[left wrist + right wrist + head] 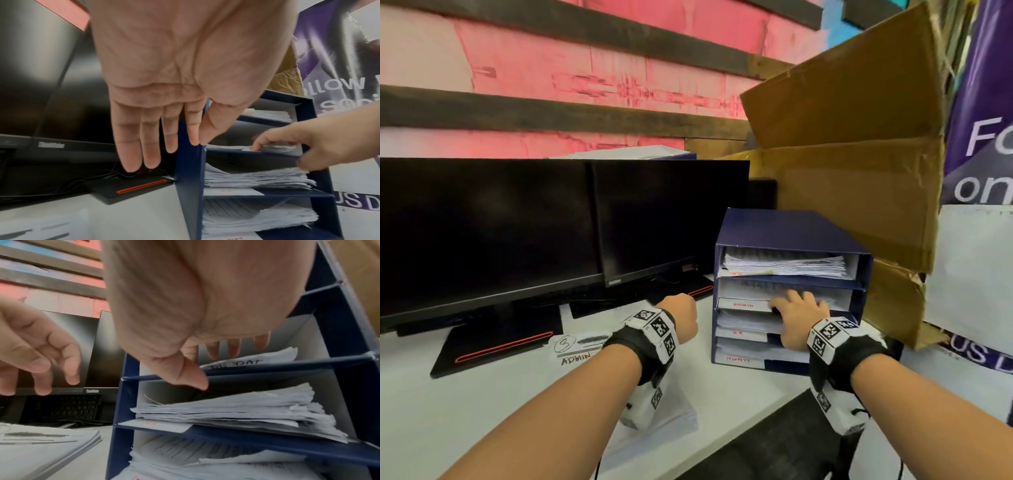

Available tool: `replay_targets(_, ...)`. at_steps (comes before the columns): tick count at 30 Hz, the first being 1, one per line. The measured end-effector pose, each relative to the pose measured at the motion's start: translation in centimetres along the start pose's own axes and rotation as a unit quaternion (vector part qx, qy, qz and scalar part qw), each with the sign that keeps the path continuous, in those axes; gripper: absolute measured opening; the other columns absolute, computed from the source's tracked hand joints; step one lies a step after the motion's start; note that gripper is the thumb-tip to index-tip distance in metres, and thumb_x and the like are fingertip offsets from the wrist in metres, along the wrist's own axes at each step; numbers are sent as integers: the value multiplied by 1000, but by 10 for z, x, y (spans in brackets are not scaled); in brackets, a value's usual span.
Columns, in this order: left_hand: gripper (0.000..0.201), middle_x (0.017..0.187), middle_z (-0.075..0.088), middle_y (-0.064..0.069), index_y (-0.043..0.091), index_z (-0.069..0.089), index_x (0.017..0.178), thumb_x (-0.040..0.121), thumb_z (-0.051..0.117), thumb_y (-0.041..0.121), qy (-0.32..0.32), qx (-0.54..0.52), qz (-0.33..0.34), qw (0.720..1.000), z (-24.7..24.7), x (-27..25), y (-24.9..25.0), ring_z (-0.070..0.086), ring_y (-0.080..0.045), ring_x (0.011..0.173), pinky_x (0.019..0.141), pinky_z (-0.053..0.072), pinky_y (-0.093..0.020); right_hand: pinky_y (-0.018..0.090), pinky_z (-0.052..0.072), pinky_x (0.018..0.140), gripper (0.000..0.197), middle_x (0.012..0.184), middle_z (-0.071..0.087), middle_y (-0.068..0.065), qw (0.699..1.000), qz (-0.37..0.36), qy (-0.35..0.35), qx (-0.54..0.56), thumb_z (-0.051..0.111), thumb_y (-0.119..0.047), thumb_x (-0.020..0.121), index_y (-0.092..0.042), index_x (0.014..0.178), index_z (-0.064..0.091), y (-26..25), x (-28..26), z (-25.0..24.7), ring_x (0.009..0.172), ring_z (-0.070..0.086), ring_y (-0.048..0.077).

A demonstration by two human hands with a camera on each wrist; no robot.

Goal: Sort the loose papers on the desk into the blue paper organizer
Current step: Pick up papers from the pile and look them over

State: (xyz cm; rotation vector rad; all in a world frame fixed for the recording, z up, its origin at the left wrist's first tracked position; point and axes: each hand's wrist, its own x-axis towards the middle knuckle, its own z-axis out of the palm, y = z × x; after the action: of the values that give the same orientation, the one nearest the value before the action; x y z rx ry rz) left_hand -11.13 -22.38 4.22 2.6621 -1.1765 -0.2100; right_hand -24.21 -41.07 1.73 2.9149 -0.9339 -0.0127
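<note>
The right hand (pixel 799 317) has its flat fingers inside the second slot of the blue organizer (pixel 791 226), pressing on the papers there, and the left hand (pixel 681 317) hangs open and holds nothing. If it pushes too hard, the thin, floppy sheets could bend or the light card box could slide back. More loose papers (pixel 41 446) lie in a flat white pile on the desk (pixel 448 411) just left of the box.

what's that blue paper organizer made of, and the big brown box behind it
The blue paper organizer looks like thin coated board, possibly plastic sheet: flat, slim panels with a matte navy face and pale inner walls. I can't settle which.

The brown box seems to be plain corrugated cardboard, uncoated and matte: its flaps are creased and dented, and the lower corner is torn and ragged.
</note>
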Motion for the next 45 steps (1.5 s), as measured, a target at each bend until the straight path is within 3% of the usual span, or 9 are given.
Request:
replay_targets(8, 30, 111, 60, -9, 7, 59, 118, 91, 46, 10, -2, 9, 15, 1000, 23, 19, 7, 60, -28, 107, 88, 51, -34, 47, 27, 107, 59, 138, 45, 1, 999, -6, 17, -47, 54, -21, 83, -36, 137, 37, 6, 16, -5, 127, 38, 28)
replay_targets(19, 29, 107, 61, -8, 1, 62, 116, 93, 46, 9, -6, -4, -6, 1000, 22, 24, -9, 60, -26, 101, 88, 50, -32, 52, 19, 115, 66, 154, 22, 3, 998, -18, -15, -59, 51, -17, 85, -14, 146, 26, 15, 10, 1, 137, 25, 30)
replay_targets(24, 37, 99, 65, -13, 2, 59, 102, 101, 38, 32, 10, -102, -19, 995, 26, 15, 1, 61, -24, 82, 74, 51, -31, 41, 20, 116, 59, 153, 28, -3, 994, -99, 44, 1, 48, -7, 85, -15, 143, 39, 25, -16, 2, 136, 26, 24)
replay_targets(27, 56, 115, 64, -22, 4, 54, 108, 100, 25, 51, -16, -212, -40, 976, 35, 7, 15, 67, -36, 95, 80, 54, -40, 34, 21, 118, 59, 151, 36, -7, 986, -130, 70, 82, 44, 2, 86, -19, 141, 47, 28, -33, 4, 139, 30, 17)
replay_targets(32, 75, 123, 59, -26, 4, 40, 138, 94, 28, 64, -80, -422, -100, 897, 43, -3, 33, 70, -38, 82, 65, 58, -40, 32, 37, 111, 49, 125, 64, -3, 968, -146, 71, 191, 46, 7, 82, -28, 101, 75, 32, -68, 7, 122, 54, 16)
replay_targets(36, 39, 108, 67, -8, 10, 61, 119, 95, 49, 39, -43, -412, -106, 904, 44, -9, 37, 66, -25, 87, 68, 50, -26, 34, 47, 98, 60, 93, 72, 1, 931, -76, 108, 339, 50, 5, 81, -39, 41, 59, 40, -80, 5, 99, 63, 19)
replay_targets(37, 33, 102, 68, -5, 12, 64, 114, 94, 50, 33, -26, -355, -78, 931, 49, -12, 37, 65, -22, 89, 70, 48, -24, 32, 46, 97, 55, 94, 71, 3, 922, -39, 143, 358, 49, 4, 83, -35, 45, 58, 46, -78, 5, 100, 63, 21)
replay_targets(41, 28, 72, 59, -8, -4, 59, 119, 93, 51, 1, -23, -396, -96, 913, 50, -21, 35, 60, -17, 54, 47, 51, -18, 30, 37, 100, 23, 127, 58, 12, 929, 102, 117, 337, 48, -6, 91, -13, 107, 64, 67, -69, 14, 120, 52, 27)
replay_targets(45, 25, 68, 59, -6, -7, 59, 114, 91, 52, 0, -62, -350, -83, 931, 48, -32, 31, 58, -14, 53, 46, 50, -19, 35, 39, 102, 51, 139, 48, 13, 914, 138, 33, 379, 52, -25, 96, -6, 140, 33, 64, -58, 36, 124, 50, 30)
